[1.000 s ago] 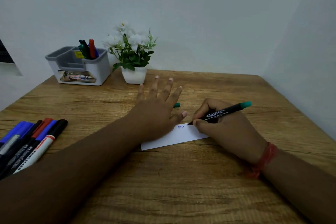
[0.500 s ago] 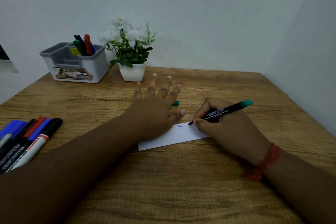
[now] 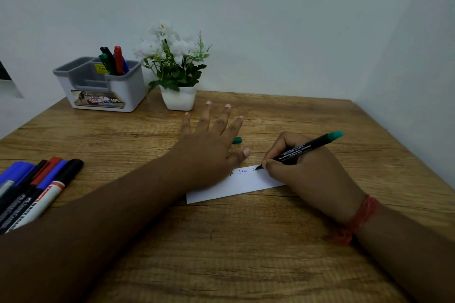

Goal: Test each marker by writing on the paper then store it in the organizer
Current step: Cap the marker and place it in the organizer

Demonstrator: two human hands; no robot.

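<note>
A white strip of paper [image 3: 242, 186] lies on the wooden table [image 3: 246, 253], with small handwriting near its top edge. My left hand [image 3: 209, 147] presses flat on its left part, fingers spread. My right hand [image 3: 305, 170] grips a black marker with a green end [image 3: 307, 147], tip touching the paper. A green cap [image 3: 236, 140] lies just beyond my left hand. Several markers [image 3: 37, 189] lie in a row at the left edge. The white-and-grey organizer [image 3: 103, 86] at the back left holds several markers [image 3: 114, 60] upright.
A white pot of white flowers [image 3: 178, 76] stands to the right of the organizer, close to the wall. Walls close the table at the back and on the right. A red thread band circles my right wrist [image 3: 357, 219].
The marker tip has inched along the paper as fresh strokes appear. My left hand stays pressed flat. The view has tilted slightly.
</note>
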